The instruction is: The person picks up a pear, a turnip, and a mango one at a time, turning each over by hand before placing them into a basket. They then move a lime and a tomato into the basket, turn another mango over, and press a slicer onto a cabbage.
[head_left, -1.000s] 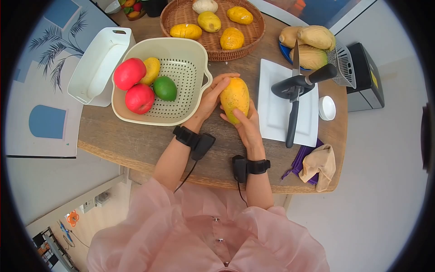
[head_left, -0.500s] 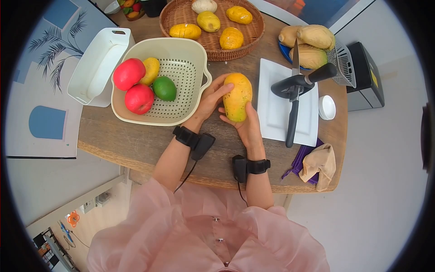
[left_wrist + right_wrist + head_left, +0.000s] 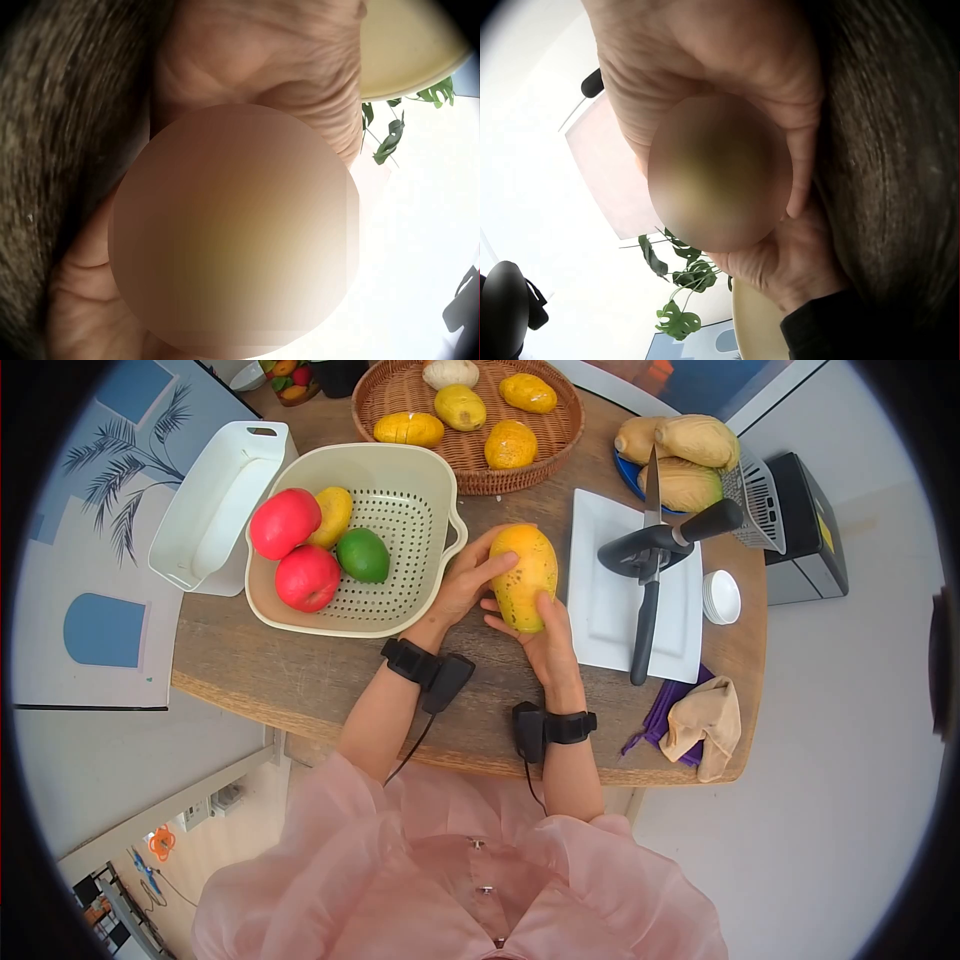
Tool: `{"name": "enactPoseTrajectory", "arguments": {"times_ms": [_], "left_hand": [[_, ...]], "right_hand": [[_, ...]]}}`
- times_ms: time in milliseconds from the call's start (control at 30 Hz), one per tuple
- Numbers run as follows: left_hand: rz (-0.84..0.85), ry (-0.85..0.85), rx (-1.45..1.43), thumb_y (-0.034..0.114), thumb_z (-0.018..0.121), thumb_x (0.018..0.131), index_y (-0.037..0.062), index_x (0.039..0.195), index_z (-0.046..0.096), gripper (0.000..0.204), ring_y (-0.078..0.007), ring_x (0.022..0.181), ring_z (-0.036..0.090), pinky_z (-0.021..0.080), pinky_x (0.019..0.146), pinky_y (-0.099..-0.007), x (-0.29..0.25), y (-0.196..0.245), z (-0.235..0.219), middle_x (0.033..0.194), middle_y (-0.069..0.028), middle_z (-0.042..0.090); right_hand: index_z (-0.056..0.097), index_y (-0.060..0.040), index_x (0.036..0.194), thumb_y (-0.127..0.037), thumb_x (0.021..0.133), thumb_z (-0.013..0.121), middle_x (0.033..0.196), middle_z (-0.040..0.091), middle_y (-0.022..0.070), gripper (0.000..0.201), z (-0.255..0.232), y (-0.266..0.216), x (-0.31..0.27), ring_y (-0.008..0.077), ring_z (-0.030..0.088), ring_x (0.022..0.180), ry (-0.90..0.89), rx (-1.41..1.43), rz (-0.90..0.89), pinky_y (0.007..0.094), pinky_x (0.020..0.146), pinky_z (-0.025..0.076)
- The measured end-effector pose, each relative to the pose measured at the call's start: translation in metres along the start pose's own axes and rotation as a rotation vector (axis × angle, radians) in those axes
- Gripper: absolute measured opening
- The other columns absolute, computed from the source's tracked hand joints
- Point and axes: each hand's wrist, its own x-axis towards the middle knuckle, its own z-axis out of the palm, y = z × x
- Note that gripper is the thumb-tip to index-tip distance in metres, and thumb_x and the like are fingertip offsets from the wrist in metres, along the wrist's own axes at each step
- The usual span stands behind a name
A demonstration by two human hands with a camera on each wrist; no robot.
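In the head view a yellow speckled mango-like fruit (image 3: 524,582) is held upright between both hands, above the table. The left hand (image 3: 466,582) grips its upper left side, thumb across the front. At the lower right, the right hand (image 3: 550,640) holds it with the thumb on its front and fingers behind. Both wrist views show a blurred round patch over the fruit's place, with the left hand (image 3: 262,60) and the right hand (image 3: 712,52) around it; the fingertips behind the fruit are hidden.
Left of the hands, a cream colander (image 3: 400,615) holds red, yellow and green fruit. A wicker basket (image 3: 480,482) with several fruits stands behind. On the right are a white tray (image 3: 600,630) bearing knives in a black holder (image 3: 625,555), small white bowls (image 3: 722,598) and a beige cloth (image 3: 705,722).
The fruit has shifted slightly right and turned in the hands. The left thumb has moved onto its front, and the right thumb has moved toward its right side.
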Motion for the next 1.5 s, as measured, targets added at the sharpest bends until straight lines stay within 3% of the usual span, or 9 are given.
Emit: {"name": "enactPoseTrajectory", "arguments": {"times_ms": [167,300,567,700,800,867,1100,1267,1500], "left_hand": [[-0.025,-0.022,-0.018,0.027,0.053,0.090,-0.0012,0.135,0.034,0.057,-0.0178,0.116,0.045,0.037,0.099,-0.0298,-0.0001,-0.0005,-0.0018,0.126,-0.0120,0.046],[-0.030,0.025,0.004,0.025,0.054,0.089,-0.0010,0.133,0.035,0.055,-0.0169,0.115,0.046,0.037,0.098,-0.0292,0.0003,-0.0005,-0.0013,0.124,-0.0113,0.047],[-0.033,0.058,0.099,0.025,0.057,0.087,0.0006,0.132,0.037,0.055,-0.0172,0.115,0.045,0.037,0.097,-0.0299,0.0011,-0.0007,-0.0002,0.122,-0.0108,0.047],[-0.001,0.114,0.123,0.030,0.063,0.083,0.0022,0.125,0.044,0.054,-0.0167,0.108,0.049,0.040,0.090,-0.0261,0.0020,-0.0019,0.0012,0.115,-0.0098,0.052],[0.014,0.114,0.128,0.030,0.063,0.083,0.0022,0.125,0.044,0.054,-0.0168,0.108,0.049,0.040,0.091,-0.0265,0.0019,-0.0012,0.0021,0.114,-0.0098,0.052],[0.021,0.112,0.131,0.031,0.063,0.083,0.0022,0.125,0.044,0.054,-0.0167,0.108,0.049,0.040,0.091,-0.0266,0.0019,-0.0019,0.0017,0.114,-0.0097,0.052],[-0.020,0.054,0.061,0.027,0.055,0.089,0.0006,0.133,0.035,0.055,-0.0176,0.116,0.045,0.036,0.099,-0.0305,0.0012,-0.0018,-0.0022,0.124,-0.0106,0.047],[-0.025,0.035,0.047,0.028,0.054,0.090,-0.0006,0.133,0.034,0.056,-0.0169,0.116,0.045,0.037,0.098,-0.0298,0.0008,-0.0024,-0.0024,0.123,-0.0110,0.047],[0.002,0.078,0.087,0.028,0.055,0.089,-0.0003,0.132,0.035,0.056,-0.0170,0.115,0.045,0.037,0.097,-0.0292,0.0013,-0.0029,-0.0017,0.122,-0.0110,0.047]], "right_hand": [[0.036,0.0022,0.130,-0.046,0.094,0.040,0.121,0.051,0.0192,0.060,-0.0012,0.0011,-0.0001,0.0318,0.058,0.105,-0.016,-0.002,0.016,0.0415,0.085,0.052],[0.035,0.0015,0.131,-0.044,0.094,0.042,0.121,0.051,0.0185,0.059,0.0018,-0.0006,0.0011,0.0311,0.057,0.105,0.005,0.026,0.013,0.0411,0.085,0.052],[0.031,-0.0021,0.132,-0.024,0.087,0.060,0.119,0.050,0.0156,0.058,0.0010,0.0019,0.0019,0.0273,0.056,0.108,0.068,-0.002,-0.079,0.0407,0.086,0.052],[0.030,-0.0029,0.132,-0.017,0.084,0.063,0.119,0.049,0.0155,0.060,0.0022,0.0015,0.0021,0.0273,0.055,0.109,0.101,-0.030,-0.097,0.0403,0.086,0.052],[0.030,-0.0020,0.129,-0.009,0.079,0.069,0.120,0.047,0.0123,0.064,0.0016,0.0010,0.0024,0.0232,0.053,0.109,0.100,0.025,-0.067,0.0376,0.085,0.054],[0.030,-0.0022,0.131,-0.016,0.085,0.062,0.120,0.048,0.0158,0.058,0.0018,0.0017,0.0019,0.0272,0.055,0.108,0.083,-0.065,-0.101,0.0405,0.086,0.052],[0.032,0.0003,0.130,-0.027,0.089,0.056,0.117,0.051,0.0170,0.054,0.0007,0.0017,0.0021,0.0275,0.057,0.105,0.085,-0.038,-0.082,0.0401,0.084,0.053],[0.036,0.0011,0.129,-0.040,0.095,0.040,0.117,0.053,0.0175,0.054,0.0012,-0.0008,0.0010,0.0308,0.060,0.099,0.048,0.042,-0.022,0.0398,0.083,0.053],[0.036,0.0012,0.129,-0.041,0.097,0.034,0.118,0.053,0.0172,0.053,0.0014,-0.0005,0.0025,0.0311,0.060,0.101,0.047,0.048,-0.003,0.0401,0.082,0.054]]}}
